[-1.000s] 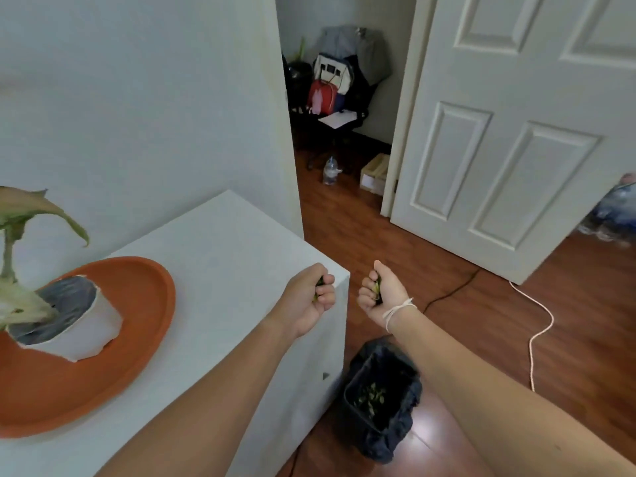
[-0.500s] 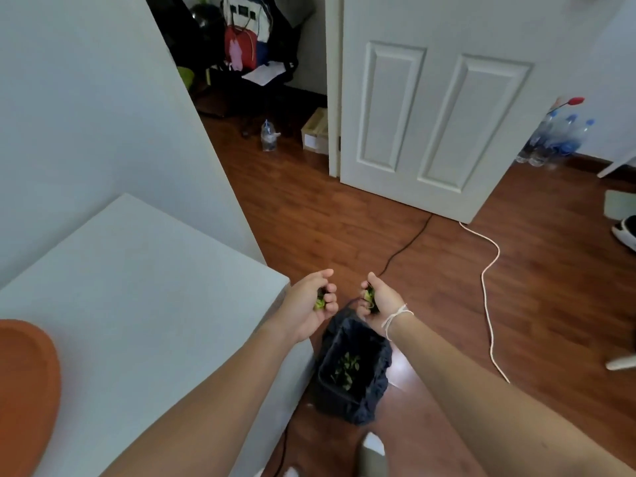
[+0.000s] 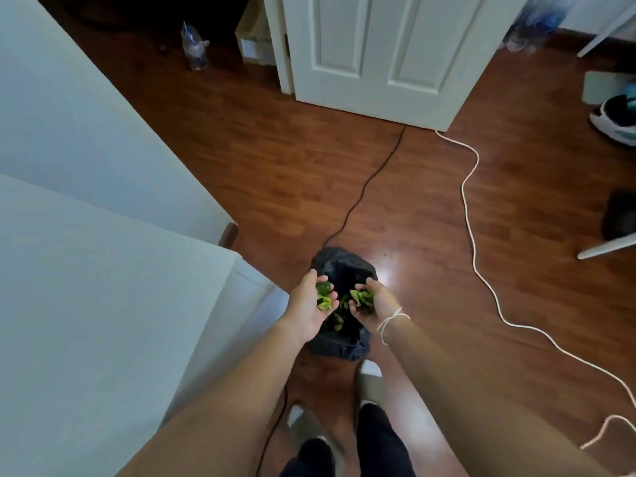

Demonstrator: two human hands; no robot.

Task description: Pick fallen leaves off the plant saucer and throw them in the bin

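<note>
A small bin lined with a black bag (image 3: 344, 266) stands on the wooden floor just right of the white cabinet. Both my hands hover directly over its mouth. My left hand (image 3: 309, 308) is half uncurled, palm turned inward, with green leaves (image 3: 323, 297) resting against its fingers. My right hand (image 3: 370, 302), a white string at its wrist, is likewise loosened around more green leaves (image 3: 361, 297). Between the two hands, a few leaves (image 3: 339, 318) show inside the bin. The plant and its saucer are out of view.
The white cabinet top (image 3: 86, 304) fills the left side. A black cable (image 3: 364, 191) and a white cord (image 3: 471, 208) run across the floor. A white door (image 3: 389, 53) stands behind. My feet (image 3: 368, 383) are close to the bin.
My view has swung down and right, so the saucer has left the frame. Both hands have lowered over the bin and their fists have loosened, showing the leaves.
</note>
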